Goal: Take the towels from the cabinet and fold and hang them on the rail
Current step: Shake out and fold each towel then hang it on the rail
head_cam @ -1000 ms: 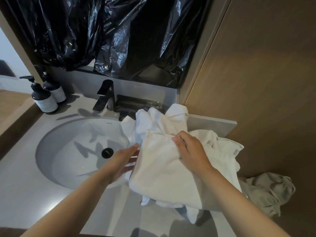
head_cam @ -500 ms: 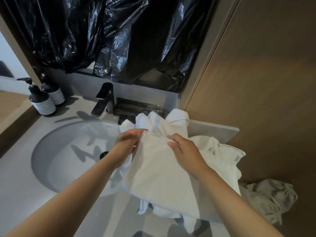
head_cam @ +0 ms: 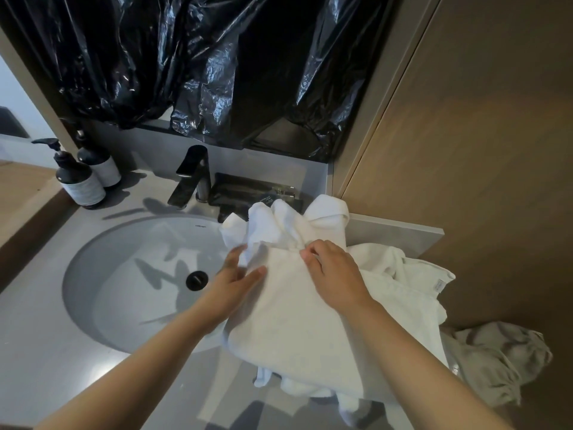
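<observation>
A heap of white towels (head_cam: 403, 274) lies on the grey counter (head_cam: 46, 352) to the right of the sink. On top of it lies a flat folded white towel (head_cam: 294, 321), sloping toward me. My left hand (head_cam: 235, 283) is at its upper left edge, thumb on top and fingers beneath, pinching the cloth. Curled fingers of my right hand (head_cam: 335, 274) grip the towel's top edge near the middle. No rail is in view.
The round sink (head_cam: 124, 290) and black tap (head_cam: 192, 178) are left of the towels. Two dark pump bottles (head_cam: 80, 181) stand at the back left, a black tray (head_cam: 248, 190) behind the heap. Black plastic (head_cam: 217, 72) covers the wall. A grey cloth (head_cam: 496, 361) lies by the wooden panel (head_cam: 480, 150).
My left hand came up from over the sink to the towel's left edge and took hold of it. The right hand has stayed on the top edge.
</observation>
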A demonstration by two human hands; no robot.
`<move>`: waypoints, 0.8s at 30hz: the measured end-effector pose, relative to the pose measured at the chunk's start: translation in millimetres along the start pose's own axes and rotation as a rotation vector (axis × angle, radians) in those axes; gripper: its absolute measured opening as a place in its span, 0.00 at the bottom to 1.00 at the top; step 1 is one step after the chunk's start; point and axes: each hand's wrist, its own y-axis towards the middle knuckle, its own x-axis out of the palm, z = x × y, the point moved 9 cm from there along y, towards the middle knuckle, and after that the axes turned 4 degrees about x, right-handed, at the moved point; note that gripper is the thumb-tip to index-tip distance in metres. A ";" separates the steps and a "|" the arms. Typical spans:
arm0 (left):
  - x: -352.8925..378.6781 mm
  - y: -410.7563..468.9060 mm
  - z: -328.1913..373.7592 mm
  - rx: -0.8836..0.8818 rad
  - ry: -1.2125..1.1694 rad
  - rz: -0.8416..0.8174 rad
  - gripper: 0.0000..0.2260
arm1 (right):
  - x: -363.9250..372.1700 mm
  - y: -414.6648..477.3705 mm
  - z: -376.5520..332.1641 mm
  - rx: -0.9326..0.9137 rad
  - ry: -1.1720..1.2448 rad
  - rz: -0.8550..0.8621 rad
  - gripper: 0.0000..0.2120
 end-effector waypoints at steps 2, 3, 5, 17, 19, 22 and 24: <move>7.1 -11.4 -18.6 -0.144 -0.048 -0.074 0.22 | 0.5 -2.0 1.2 0.002 -0.031 -0.003 0.15; 11.5 -17.8 -24.4 -0.190 -0.064 -0.108 0.23 | 0.6 -2.6 1.2 0.002 -0.042 0.001 0.15; 16.9 -28.3 -31.2 -0.238 -0.060 -0.119 0.24 | 1.2 -3.4 -0.3 -0.007 -0.065 0.011 0.16; -22.4 -57.0 36.7 0.114 0.216 0.178 0.15 | -26.0 -6.6 2.1 0.011 -0.071 0.213 0.18; -19.2 -64.0 31.8 0.113 0.175 0.113 0.13 | -30.9 -11.8 3.0 0.005 -0.015 0.254 0.18; -10.6 -74.2 23.2 0.070 0.070 -0.022 0.17 | -34.0 -16.4 -1.3 -0.021 0.030 0.275 0.19; -5.5 -79.4 21.3 0.056 -0.010 -0.097 0.17 | -38.0 -18.9 -2.2 -0.035 0.063 0.293 0.19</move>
